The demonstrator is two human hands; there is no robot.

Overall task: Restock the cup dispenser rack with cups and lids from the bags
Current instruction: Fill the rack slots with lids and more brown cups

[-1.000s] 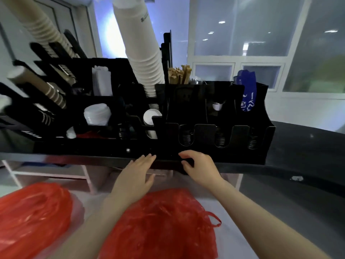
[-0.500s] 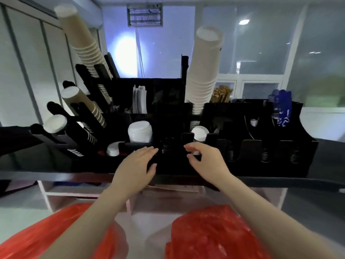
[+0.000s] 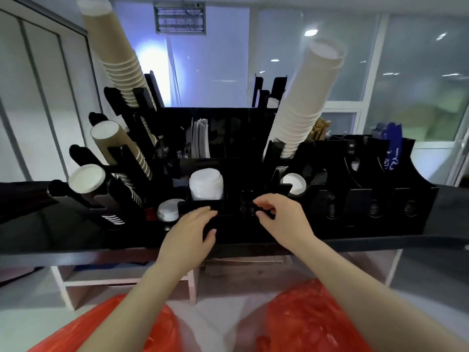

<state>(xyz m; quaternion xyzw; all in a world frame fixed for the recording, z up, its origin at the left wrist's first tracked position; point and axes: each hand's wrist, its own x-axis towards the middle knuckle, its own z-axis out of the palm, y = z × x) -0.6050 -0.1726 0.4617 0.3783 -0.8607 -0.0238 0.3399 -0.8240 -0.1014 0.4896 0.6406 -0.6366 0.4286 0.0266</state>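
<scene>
Both hands reach the front of the black plastic cup dispenser rack (image 3: 330, 224) on the dark counter (image 3: 50, 237). The left hand (image 3: 193, 232) lies flat with straight fingers against it; the right hand (image 3: 281, 219) curls its fingers at a front divider, seemingly pinching it. Two red plastic bags (image 3: 309, 318) lie below.

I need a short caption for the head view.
Both hands reach the black cup dispenser rack above two red bags.

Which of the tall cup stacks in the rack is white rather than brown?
The tall white stack rising right of centre, leaning right; the other stacks, on the left, are brown.
</scene>
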